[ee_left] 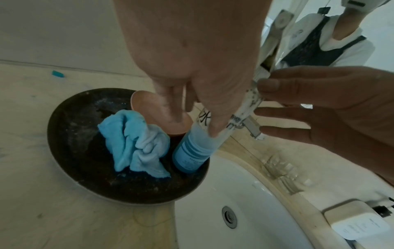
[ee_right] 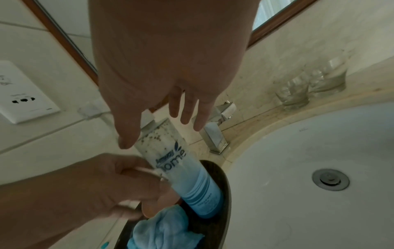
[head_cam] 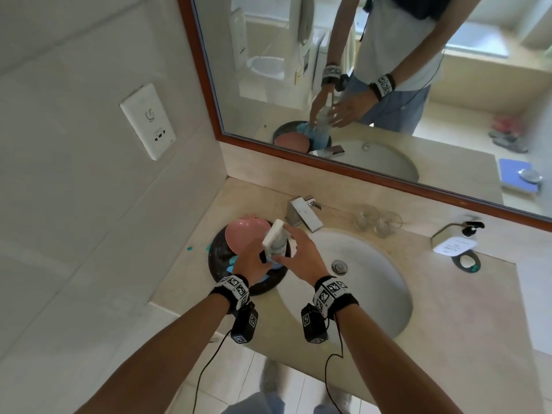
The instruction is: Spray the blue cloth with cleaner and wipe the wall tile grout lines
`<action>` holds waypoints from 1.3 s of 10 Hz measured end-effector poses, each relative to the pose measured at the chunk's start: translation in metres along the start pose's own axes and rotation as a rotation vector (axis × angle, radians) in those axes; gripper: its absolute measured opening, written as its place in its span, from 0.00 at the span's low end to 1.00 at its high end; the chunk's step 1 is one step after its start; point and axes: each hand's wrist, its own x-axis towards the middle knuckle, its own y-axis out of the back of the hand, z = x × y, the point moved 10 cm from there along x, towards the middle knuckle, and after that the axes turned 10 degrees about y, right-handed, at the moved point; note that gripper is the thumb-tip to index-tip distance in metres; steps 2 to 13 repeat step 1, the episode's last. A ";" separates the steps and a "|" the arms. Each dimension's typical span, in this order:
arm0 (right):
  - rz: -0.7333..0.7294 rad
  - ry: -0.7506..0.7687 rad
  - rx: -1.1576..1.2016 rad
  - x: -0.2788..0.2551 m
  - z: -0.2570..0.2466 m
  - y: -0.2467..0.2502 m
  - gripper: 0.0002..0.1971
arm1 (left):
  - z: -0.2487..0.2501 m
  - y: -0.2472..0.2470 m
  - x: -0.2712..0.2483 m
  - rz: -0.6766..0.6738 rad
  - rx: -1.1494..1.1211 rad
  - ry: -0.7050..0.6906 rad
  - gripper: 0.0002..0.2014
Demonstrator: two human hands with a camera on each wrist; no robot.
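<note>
A white and blue spray bottle [head_cam: 276,239] leans with its base in a dark round tray [ee_left: 70,134] on the counter. My left hand [head_cam: 254,265] grips the bottle's middle, thumb on the front and fingers curled behind it [ee_right: 127,185]. My right hand [head_cam: 301,252] is held at the bottle's upper part with fingers straight and spread [ee_right: 160,133]; its thumb lies beside the neck. The crumpled blue cloth [ee_left: 136,143] lies in the tray, just left of the bottle's base [ee_left: 192,151]. The pale tiled wall [head_cam: 74,174] rises to the left.
A pink dish [head_cam: 242,234] sits in the tray behind the cloth. The white sink [head_cam: 373,279] is right of the tray, with the faucet [head_cam: 303,213] and two glasses [head_cam: 378,221] behind it. A wall socket [head_cam: 148,121] and a framed mirror [head_cam: 209,85] hang above.
</note>
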 end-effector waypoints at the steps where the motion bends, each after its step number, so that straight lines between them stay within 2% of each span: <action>1: 0.053 -0.049 -0.095 -0.004 0.019 0.018 0.38 | -0.021 -0.003 0.021 -0.002 0.120 0.062 0.22; 13: 0.053 -0.049 -0.095 -0.004 0.019 0.018 0.38 | -0.021 -0.003 0.021 -0.002 0.120 0.062 0.22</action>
